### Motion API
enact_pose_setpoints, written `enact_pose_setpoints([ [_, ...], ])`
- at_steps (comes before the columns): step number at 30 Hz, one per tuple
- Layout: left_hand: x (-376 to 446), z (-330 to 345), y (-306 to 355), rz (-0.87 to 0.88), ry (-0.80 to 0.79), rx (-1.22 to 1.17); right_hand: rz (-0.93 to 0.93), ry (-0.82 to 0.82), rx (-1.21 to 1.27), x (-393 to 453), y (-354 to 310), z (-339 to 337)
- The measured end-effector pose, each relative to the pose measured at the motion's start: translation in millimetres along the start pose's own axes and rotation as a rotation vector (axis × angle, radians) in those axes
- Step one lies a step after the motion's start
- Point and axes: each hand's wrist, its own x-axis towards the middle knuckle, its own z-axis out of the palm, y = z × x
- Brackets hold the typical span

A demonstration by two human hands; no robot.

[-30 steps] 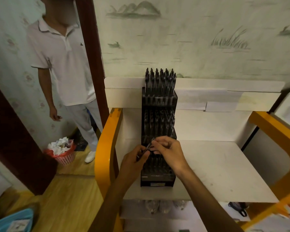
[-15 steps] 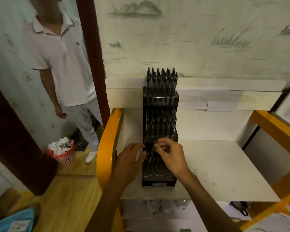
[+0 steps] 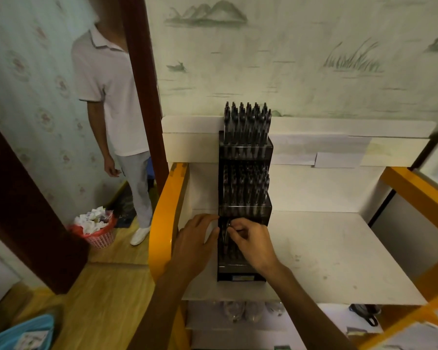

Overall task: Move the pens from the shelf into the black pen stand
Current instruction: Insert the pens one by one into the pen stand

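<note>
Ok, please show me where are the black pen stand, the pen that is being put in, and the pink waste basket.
black pen stand [image 3: 245, 147]: head view, front of top tier.
pen [image 3: 227, 227]: head view, upper end above the right hand's pinch.
pink waste basket [image 3: 100, 238]: head view, mesh wall.

The black stand [image 3: 244, 198] sits upright on the white shelf [image 3: 339, 248] — three stepped tiers, the upper two packed with dark pens [image 3: 247, 122] (caps up). One pen [image 3: 225, 234] stands nearly upright in the lowest tier.
</note>
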Motion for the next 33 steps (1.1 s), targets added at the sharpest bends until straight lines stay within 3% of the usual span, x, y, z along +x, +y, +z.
enact_pose_setpoints([
  [22, 0, -3, 5, -0.075, -0.050, -0.029, 0.018, -0.126, -0.160, -10, 14, 18],
  [33, 5, 4, 17, 0.048, -0.065, -0.092, 0.004, -0.049, -0.174, -23, 7, -5],
])
